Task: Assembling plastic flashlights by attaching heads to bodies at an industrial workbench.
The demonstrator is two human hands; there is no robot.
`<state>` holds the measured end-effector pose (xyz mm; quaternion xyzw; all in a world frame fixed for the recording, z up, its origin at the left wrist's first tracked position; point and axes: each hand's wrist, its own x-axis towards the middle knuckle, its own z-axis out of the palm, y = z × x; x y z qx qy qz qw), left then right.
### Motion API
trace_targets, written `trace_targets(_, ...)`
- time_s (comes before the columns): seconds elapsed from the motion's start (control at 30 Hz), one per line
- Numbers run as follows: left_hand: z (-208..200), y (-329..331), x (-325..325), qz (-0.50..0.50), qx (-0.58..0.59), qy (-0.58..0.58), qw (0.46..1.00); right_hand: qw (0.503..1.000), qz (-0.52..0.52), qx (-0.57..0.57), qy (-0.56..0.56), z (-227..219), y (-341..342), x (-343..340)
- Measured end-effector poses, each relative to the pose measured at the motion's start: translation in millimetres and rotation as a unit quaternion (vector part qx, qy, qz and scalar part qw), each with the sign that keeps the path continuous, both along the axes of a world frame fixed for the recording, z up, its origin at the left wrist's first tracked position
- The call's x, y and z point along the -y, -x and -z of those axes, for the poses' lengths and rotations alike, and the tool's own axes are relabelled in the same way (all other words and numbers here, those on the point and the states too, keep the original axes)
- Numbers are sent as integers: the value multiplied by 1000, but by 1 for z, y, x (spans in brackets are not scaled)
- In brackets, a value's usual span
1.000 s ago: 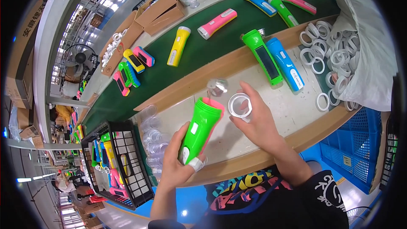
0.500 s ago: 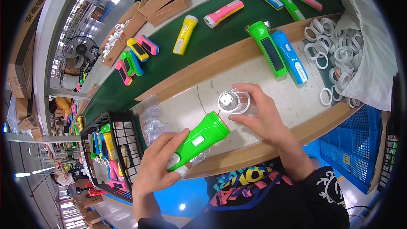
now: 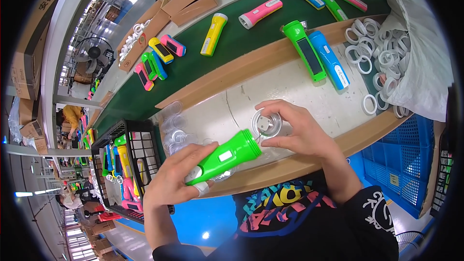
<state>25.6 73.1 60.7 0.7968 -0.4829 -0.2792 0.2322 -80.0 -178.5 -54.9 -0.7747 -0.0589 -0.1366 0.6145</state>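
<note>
My left hand [image 3: 176, 176] is wrapped round a green flashlight body [image 3: 229, 156], its open threaded end tilted up toward the right. A white bandage or tape [image 3: 201, 188] covers one of its fingertips. In my right hand [image 3: 302, 128], thumb and fingers pinch a clear round reflector cup [image 3: 265, 124] with a white lamp plate inside. Around the cup shows a round rim; whether that is a separate ring I cannot tell. A thin wire seems to run between cup and flashlight body. The two parts are close but apart.
Clear round lenses [image 3: 176, 130] lie at the tray's left, white rings [image 3: 386, 58] at its right beside a plastic bag [image 3: 425, 43]. Two flashlights [image 3: 331, 60] lean over the cardboard edge [image 3: 208, 87]. Behind is a green belt [image 3: 183, 75] with more flashlights. A black basket [image 3: 145, 150] stands left.
My right hand has brought the cup and the clear ring-shaped part together, so they now overlap. My left hand has shifted slightly left with the flashlight body. Flashlights on the belt have moved slightly right.
</note>
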Motion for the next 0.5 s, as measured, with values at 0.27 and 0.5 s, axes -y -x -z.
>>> trace_targets(0.27, -22, 29, 30, 71, 280, -137, 948, 977, -63, 18, 205, -25, 13, 8)
trace_targets(0.5, 5, 40, 26, 119, 345, -25, 931, 988, -152, -6, -14, -11, 10, -1)
